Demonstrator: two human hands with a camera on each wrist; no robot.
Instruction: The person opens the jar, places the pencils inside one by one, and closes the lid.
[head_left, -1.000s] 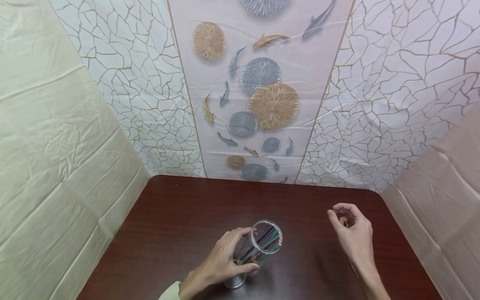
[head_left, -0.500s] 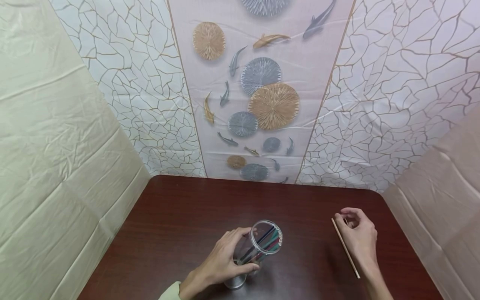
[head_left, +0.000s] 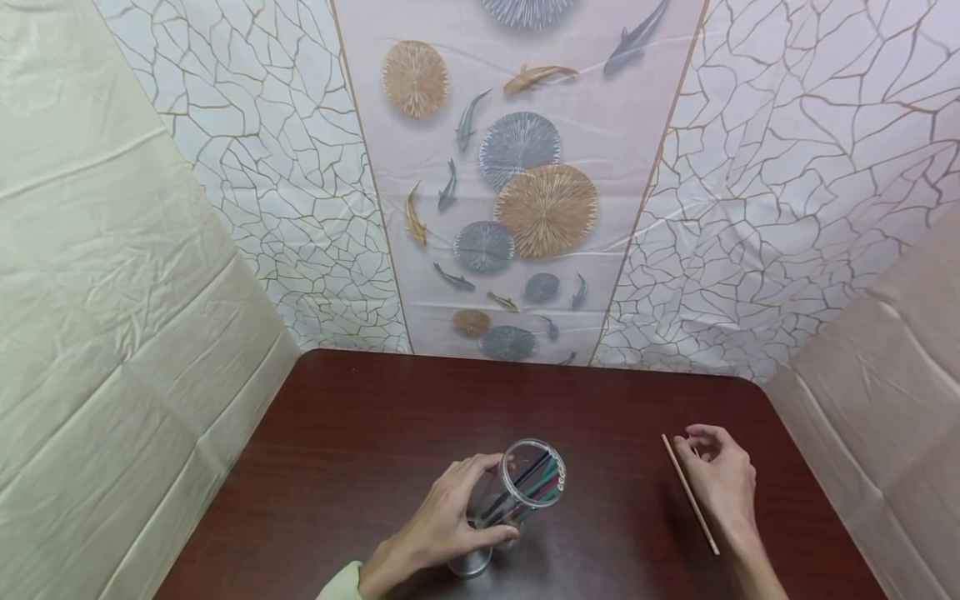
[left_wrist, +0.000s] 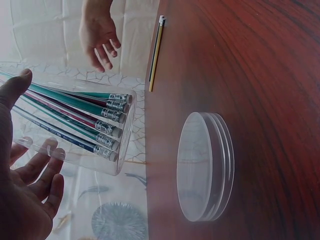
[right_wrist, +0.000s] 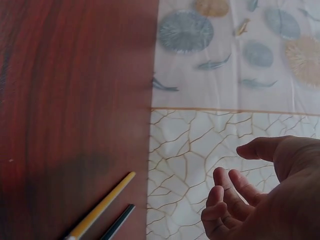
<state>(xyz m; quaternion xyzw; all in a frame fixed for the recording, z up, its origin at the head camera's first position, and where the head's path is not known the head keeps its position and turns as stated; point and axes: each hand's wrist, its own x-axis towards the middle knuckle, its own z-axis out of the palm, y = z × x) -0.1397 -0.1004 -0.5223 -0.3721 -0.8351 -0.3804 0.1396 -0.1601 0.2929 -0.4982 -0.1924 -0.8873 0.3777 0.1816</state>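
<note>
The left hand (head_left: 453,512) is clamped round the jar (head_left: 534,505), thumb on one side and fingers on the other. It appears to hold it above the worktop (head_left: 375,425), mouth up. The pencils (left_wrist: 85,116) inside lean together, eraser ends down. A clear lid (left_wrist: 200,170) lies on the worktop near the jar. The right hand (head_left: 716,475) holds nothing, thumb and fingers apart and loosely bent. Just beside it, the yellow pencil (right_wrist: 102,205) and the dark pencil (right_wrist: 118,222) lie on the worktop, nearly parallel.

To handle these well, I'd keep the jar's mouth up so nothing slides out, and grip firmly, as smooth plastic may slip. Loose pencils could roll: a light pinch across the middle, one at a time, should suit. Setting the jar down calls for room beside the lid.
</note>
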